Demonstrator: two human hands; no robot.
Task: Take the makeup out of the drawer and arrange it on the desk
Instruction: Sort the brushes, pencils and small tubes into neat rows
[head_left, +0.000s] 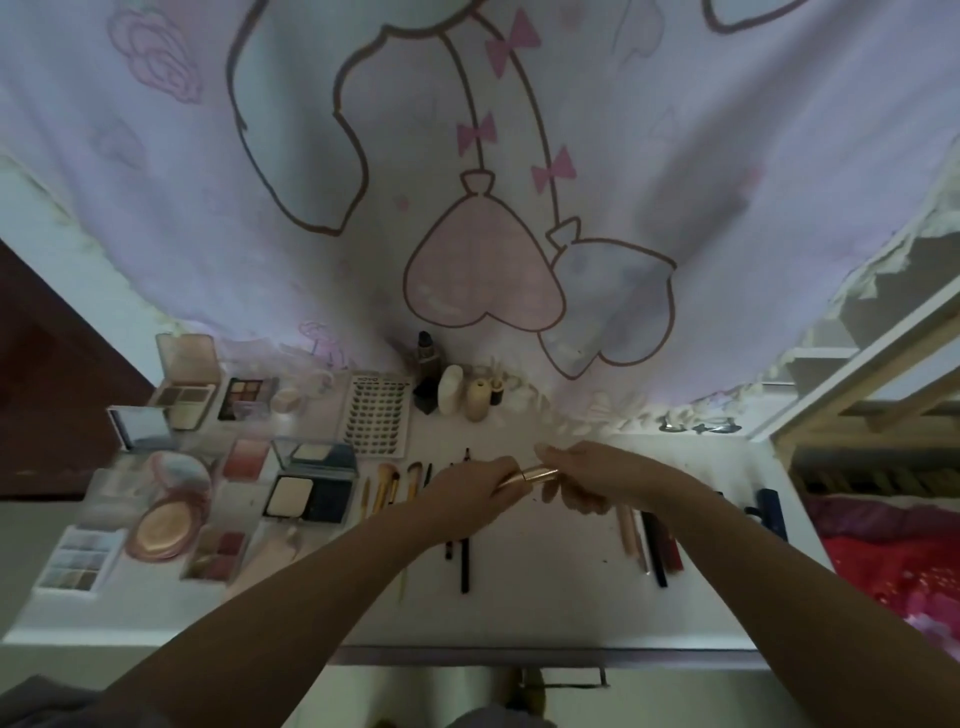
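Note:
A gold lipstick tube (529, 476) is held between both hands above the middle of the white desk (545, 597). My left hand (467, 499) grips its lower end and my right hand (582, 473) grips its upper end. Open palettes and compacts (306, 493) lie in rows on the desk's left. Brushes (389, 480) and dark pencils (465, 564) lie beside my left hand. More pencils and tubes (649, 540) lie under my right forearm. The drawer front with its handle (571, 675) shows at the desk's near edge.
Bottles and small jars (452, 389) stand at the back of the desk against a pink cartoon curtain (483, 208). A lash card (376, 415) lies beside them. A wooden frame (883, 374) and red bedding (893, 561) are at the right.

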